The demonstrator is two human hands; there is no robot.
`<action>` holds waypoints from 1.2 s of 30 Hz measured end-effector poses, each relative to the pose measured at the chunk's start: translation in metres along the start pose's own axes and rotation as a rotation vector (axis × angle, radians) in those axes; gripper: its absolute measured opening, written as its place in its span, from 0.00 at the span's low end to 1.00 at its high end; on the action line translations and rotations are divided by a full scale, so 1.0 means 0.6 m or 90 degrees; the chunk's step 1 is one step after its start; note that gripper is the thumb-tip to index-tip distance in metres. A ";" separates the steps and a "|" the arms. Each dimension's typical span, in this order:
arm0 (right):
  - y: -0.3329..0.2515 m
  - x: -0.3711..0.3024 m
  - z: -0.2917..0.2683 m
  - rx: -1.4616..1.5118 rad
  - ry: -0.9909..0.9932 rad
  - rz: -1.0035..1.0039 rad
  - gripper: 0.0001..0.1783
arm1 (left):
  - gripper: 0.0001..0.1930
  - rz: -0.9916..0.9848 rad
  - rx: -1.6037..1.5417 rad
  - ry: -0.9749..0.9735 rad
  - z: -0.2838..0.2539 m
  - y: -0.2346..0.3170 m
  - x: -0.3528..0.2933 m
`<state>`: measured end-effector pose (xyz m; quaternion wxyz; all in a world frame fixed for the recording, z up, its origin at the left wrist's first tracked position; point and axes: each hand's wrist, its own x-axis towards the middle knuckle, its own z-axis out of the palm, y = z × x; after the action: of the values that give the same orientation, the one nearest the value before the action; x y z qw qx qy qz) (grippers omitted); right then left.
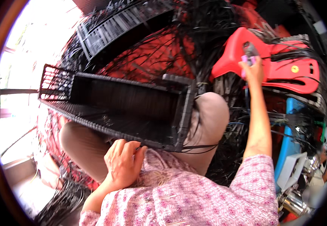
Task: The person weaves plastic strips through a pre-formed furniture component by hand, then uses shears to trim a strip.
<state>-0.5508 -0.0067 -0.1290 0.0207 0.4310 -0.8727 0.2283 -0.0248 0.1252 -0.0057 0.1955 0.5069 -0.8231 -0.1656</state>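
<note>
A long black woven basket lies across my lap, its open side toward me. My left hand rests with curled fingers on the basket's near rim. My right hand is stretched out to the right, closed on a small pink and grey object that sits against a red plastic stool. Loose black strips spread over the red floor behind the basket.
A second black woven panel stands behind the basket. A blue post, a white box and shiny metal parts sit at the right. More black strips lie at the lower left.
</note>
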 end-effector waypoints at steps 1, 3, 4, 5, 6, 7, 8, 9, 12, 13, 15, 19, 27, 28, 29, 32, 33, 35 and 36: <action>0.033 0.023 0.016 0.058 0.045 -0.007 0.42 | 0.09 -0.044 -0.054 -0.015 0.003 0.002 0.001; 0.043 0.052 0.014 0.033 0.041 0.058 0.38 | 0.11 -0.177 -0.179 -0.042 0.009 0.000 -0.013; 0.092 0.084 0.023 -0.006 0.006 0.141 0.46 | 0.11 -0.242 -0.221 -0.057 0.006 0.005 -0.016; 0.134 0.104 0.025 -0.079 0.062 0.138 0.52 | 0.10 -0.271 -0.234 -0.079 0.002 0.011 -0.015; 0.170 0.125 0.031 -0.132 0.063 0.148 0.57 | 0.10 -0.299 -0.249 -0.096 -0.003 0.012 -0.012; 0.232 0.142 0.029 -0.140 0.097 0.128 0.65 | 0.10 -0.314 -0.254 -0.130 -0.009 0.014 -0.015; 0.275 0.167 0.029 -0.176 0.026 0.207 0.73 | 0.10 -0.377 -0.322 -0.168 -0.014 0.011 -0.012; 0.320 0.186 0.028 -0.201 0.018 0.191 0.75 | 0.10 -0.433 -0.394 -0.207 -0.019 0.002 -0.007; 0.248 0.201 0.019 -0.110 0.122 0.078 0.71 | 0.09 -0.601 -0.527 -0.265 -0.032 0.004 0.004; 0.226 0.195 0.005 -0.071 0.197 -0.007 0.65 | 0.08 -0.686 -0.603 -0.263 -0.037 0.009 0.015; 0.078 0.117 -0.025 0.123 0.243 -0.103 0.49 | 0.07 -0.793 -0.704 -0.239 -0.034 0.020 0.025; -0.274 -0.203 -0.137 0.704 -0.086 -0.235 0.16 | 0.11 -0.856 -0.845 -0.247 -0.044 0.011 0.035; -0.387 -0.432 -0.110 0.590 -0.524 -0.650 0.11 | 0.06 -0.829 -0.936 -0.214 -0.038 0.003 0.008; -0.390 -0.436 -0.112 0.578 -0.531 -0.662 0.09 | 0.06 -0.801 -0.965 -0.215 -0.033 -0.007 0.004; -0.391 -0.441 -0.115 0.555 -0.502 -0.672 0.08 | 0.06 -0.770 -0.995 -0.218 -0.031 -0.011 -0.001; -0.396 -0.466 -0.112 0.457 -0.381 -0.735 0.05 | 0.06 -0.739 -1.012 -0.192 -0.033 -0.013 -0.013; -0.396 -0.475 -0.109 0.404 -0.319 -0.778 0.04 | 0.06 -0.728 -1.013 -0.188 -0.032 -0.017 -0.019; -0.399 -0.484 -0.107 0.327 -0.214 -0.851 0.03 | 0.06 -0.709 -1.012 -0.178 -0.031 -0.024 -0.030; -0.399 -0.484 -0.106 0.303 -0.171 -0.883 0.04 | 0.07 -0.709 -0.999 -0.175 -0.033 -0.025 -0.033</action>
<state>-0.1965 0.1098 -0.0485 -0.0406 0.8999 -0.3223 0.2909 0.0043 0.1352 0.0012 0.2736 0.5255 -0.1366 -0.7939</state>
